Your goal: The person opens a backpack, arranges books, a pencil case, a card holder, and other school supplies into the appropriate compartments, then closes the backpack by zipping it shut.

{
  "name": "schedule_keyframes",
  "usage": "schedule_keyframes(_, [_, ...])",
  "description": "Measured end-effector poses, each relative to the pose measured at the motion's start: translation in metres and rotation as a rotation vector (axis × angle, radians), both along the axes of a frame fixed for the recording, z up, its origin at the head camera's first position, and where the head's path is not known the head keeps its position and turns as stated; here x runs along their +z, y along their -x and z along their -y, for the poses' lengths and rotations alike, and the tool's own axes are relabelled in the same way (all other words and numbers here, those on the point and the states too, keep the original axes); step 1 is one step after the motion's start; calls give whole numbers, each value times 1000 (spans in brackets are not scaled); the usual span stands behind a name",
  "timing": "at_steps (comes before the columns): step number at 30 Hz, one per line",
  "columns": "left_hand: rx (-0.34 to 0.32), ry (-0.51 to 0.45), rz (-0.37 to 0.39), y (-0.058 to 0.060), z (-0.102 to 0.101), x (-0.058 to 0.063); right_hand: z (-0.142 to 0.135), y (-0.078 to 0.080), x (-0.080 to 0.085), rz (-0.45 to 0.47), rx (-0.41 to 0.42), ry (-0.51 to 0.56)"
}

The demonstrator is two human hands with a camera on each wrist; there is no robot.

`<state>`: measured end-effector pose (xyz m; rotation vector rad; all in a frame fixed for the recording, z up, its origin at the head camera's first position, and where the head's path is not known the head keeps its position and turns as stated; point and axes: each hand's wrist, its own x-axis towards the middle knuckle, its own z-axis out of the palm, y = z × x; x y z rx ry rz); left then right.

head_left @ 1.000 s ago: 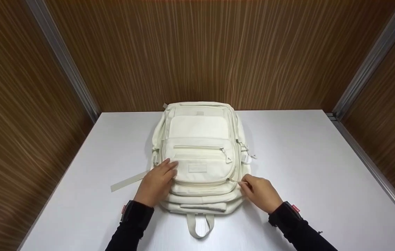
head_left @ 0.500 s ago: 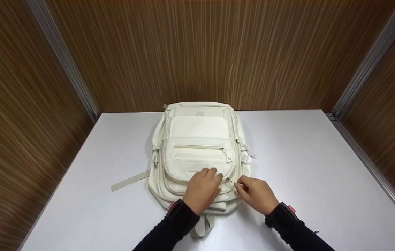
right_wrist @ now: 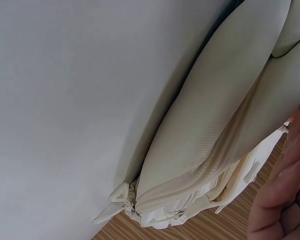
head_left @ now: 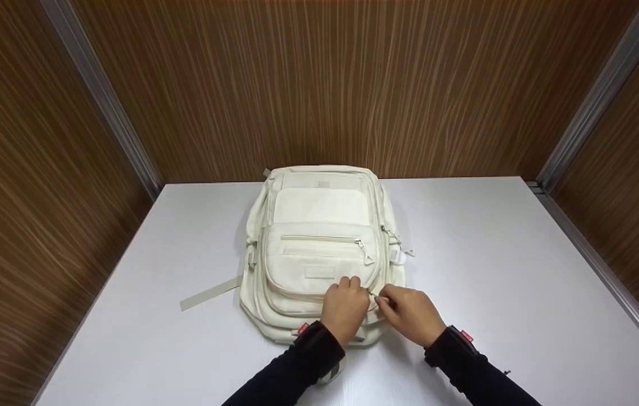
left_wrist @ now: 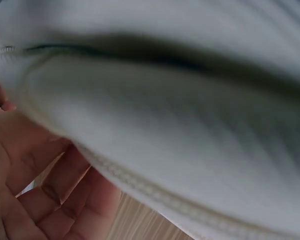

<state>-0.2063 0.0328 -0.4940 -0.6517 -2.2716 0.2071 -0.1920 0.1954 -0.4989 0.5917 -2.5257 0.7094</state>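
Observation:
A cream backpack [head_left: 322, 206] lies on its back on the white table, its carry loop toward me. My right hand [head_left: 412, 313] pinches the zipper pull [head_left: 374, 295] at the lower right of the front pocket [head_left: 296, 273]. Close beside it, my left hand [head_left: 346, 309] has its fingers bent over the pocket's lower edge and holds the fabric by the zipper. In the left wrist view, bent fingers [left_wrist: 75, 195] lie against the bag's rounded edge, their tips partly hidden. Curled fingers [right_wrist: 285, 195] show at the right wrist view's edge; the pull is hidden there.
A loose webbing strap [head_left: 211, 293] sticks out to the left of the bag. Another zipper pull [head_left: 365, 252] hangs on the upper pocket. Wood-grain panels [head_left: 319, 84] stand behind the table [head_left: 483, 242] and on both sides.
My left hand has moved right from the pocket's left side to its lower right, beside the right hand. The right hand has shifted slightly left with the zipper pull. The backpack stays in place.

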Motion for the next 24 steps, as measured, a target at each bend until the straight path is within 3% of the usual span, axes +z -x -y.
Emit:
schedule_keyframes(14, [-20, 32, 38, -3, 20, 5, -6, 9, 2, 38, -32, -14])
schedule_keyframes(20, [-41, 9, 104, -7, 36, 9, -8, 11, 3, 56, -37, -6])
schedule_keyframes(24, [-50, -18, 88, -8, 46, 8, -9, 13, 4, 60, -41, -7])
